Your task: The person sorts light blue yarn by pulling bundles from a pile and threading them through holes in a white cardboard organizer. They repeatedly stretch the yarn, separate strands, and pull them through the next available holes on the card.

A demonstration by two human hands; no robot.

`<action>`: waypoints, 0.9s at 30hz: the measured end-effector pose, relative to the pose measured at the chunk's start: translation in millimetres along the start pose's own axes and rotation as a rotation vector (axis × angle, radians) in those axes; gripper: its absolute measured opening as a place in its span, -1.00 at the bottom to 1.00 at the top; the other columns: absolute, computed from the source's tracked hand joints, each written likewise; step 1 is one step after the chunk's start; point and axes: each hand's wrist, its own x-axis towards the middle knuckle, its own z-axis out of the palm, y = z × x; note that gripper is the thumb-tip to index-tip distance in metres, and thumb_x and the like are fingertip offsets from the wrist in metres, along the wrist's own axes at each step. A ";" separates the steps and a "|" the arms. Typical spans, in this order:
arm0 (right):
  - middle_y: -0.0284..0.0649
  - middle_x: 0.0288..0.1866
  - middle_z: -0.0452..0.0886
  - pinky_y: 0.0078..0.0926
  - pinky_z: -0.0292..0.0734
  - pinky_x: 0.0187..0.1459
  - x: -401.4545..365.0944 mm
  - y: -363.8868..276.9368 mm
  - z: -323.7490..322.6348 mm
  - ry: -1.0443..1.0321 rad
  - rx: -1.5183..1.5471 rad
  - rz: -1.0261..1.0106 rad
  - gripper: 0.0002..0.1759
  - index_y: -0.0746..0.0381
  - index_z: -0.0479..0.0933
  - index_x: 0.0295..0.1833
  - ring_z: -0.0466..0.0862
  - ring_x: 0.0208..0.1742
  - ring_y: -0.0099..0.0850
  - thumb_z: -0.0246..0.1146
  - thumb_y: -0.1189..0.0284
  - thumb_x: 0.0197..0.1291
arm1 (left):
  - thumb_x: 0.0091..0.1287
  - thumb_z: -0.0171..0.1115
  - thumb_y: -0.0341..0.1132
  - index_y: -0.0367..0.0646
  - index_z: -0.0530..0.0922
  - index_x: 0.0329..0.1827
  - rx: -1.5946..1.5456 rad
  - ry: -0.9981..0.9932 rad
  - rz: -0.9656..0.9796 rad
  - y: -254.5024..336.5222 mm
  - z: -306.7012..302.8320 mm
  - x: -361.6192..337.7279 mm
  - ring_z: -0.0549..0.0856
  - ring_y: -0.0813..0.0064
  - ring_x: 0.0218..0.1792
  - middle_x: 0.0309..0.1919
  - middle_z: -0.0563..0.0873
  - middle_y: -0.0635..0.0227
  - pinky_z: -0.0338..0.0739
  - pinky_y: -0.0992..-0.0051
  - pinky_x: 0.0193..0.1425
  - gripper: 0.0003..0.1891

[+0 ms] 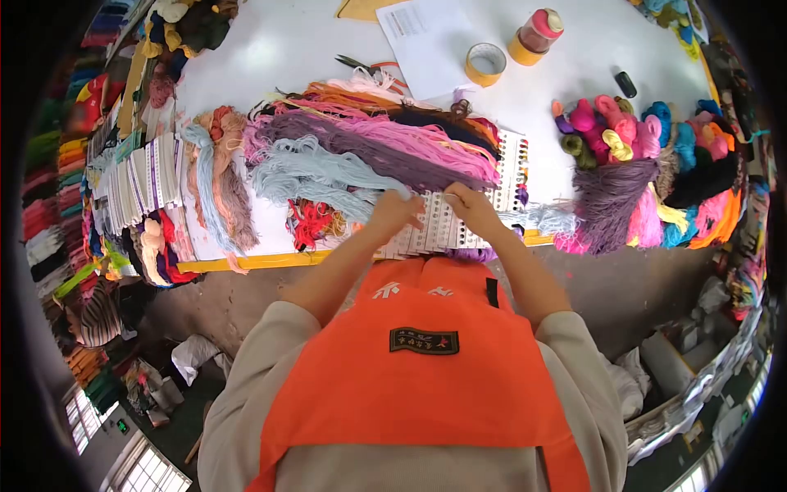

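Observation:
Both hands are over white cards (440,230) with rows of punched holes at the table's front edge. My left hand (393,215) reaches across the cards' left part, fingers bent and apart, beside a light blue skein of thread (316,176). My right hand (473,207) is closed in a pinch at the cards' upper right; anything between its fingertips is too small to make out. Just beyond the hands lie long hanks of dark purple thread (361,152) and pink thread (426,139). More pale blue thread (549,218) lies right of my right hand.
A tape roll (486,64), a pink-lidded jar (537,37), scissors (393,74) and a paper sheet (430,49) lie farther back. Coloured skeins (648,172) are heaped at right. Stacked white cards (143,184) and hanging threads (221,176) are at left.

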 end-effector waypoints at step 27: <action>-0.28 -0.57 0.55 -0.49 0.46 -0.43 2.4 -10.5 -3.7 0.051 0.167 0.154 -0.85 0.14 0.48 -0.06 0.57 -0.54 -0.51 0.11 0.32 0.41 | 0.26 0.19 -0.35 -0.28 0.59 -0.49 -0.122 -0.093 0.088 -14.2 34.2 41.4 0.49 0.58 -0.74 -0.73 0.55 0.37 0.32 0.52 -0.63 -0.80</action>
